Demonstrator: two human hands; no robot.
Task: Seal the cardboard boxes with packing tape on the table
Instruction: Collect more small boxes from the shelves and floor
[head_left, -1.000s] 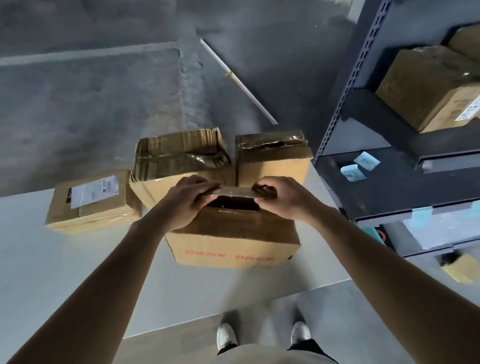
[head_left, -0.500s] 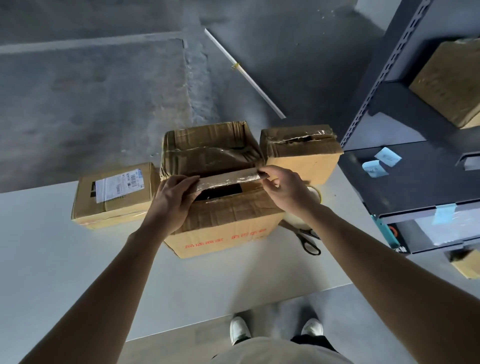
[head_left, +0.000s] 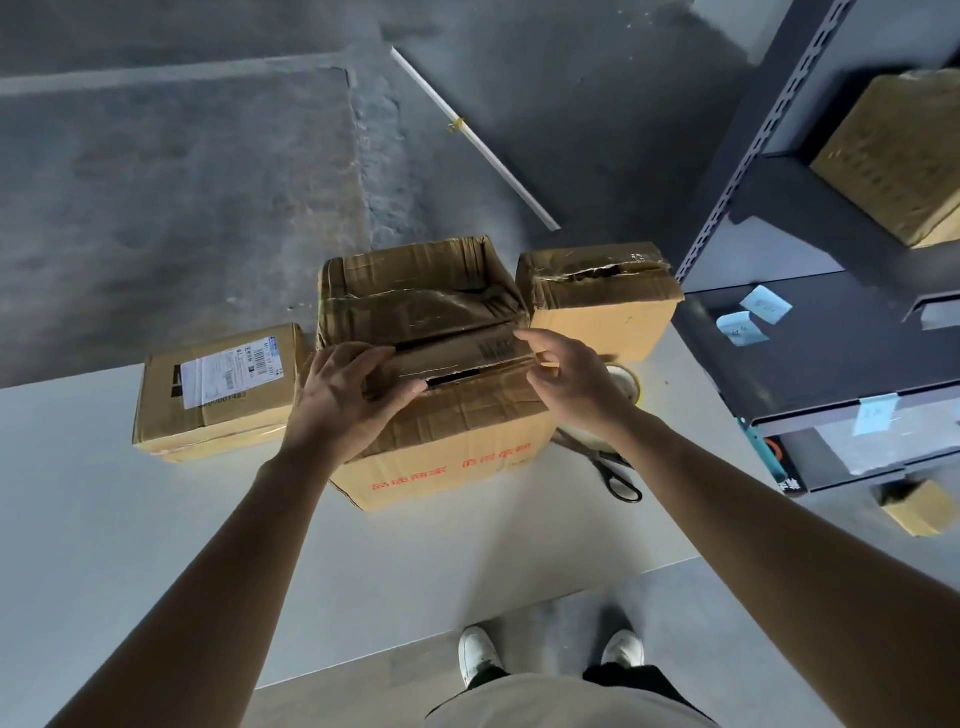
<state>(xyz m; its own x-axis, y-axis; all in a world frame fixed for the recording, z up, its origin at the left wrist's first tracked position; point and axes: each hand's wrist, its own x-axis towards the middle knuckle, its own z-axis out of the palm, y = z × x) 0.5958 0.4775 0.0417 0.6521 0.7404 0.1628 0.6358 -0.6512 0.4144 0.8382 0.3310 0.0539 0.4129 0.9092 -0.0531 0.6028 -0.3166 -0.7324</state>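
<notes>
1. Your left hand (head_left: 348, 400) grips the left end of the loose flap (head_left: 457, 353) on the middle box (head_left: 447, 467), fingers (head_left: 363, 358) curled over it and thumb beneath. Your right hand (head_left: 569, 379) pinches the right end.
2. Press the flap flat and level to close both dark gaps before taping. The creased card will likely spring up.
3. The scissors (head_left: 618, 478) and tape roll (head_left: 629, 384) lie on the counter (head_left: 156, 545) beside your right wrist.
4. The red characters on the box front are too blurred to read, as is the barcode label (head_left: 223, 371) on the left box (head_left: 208, 431).
</notes>
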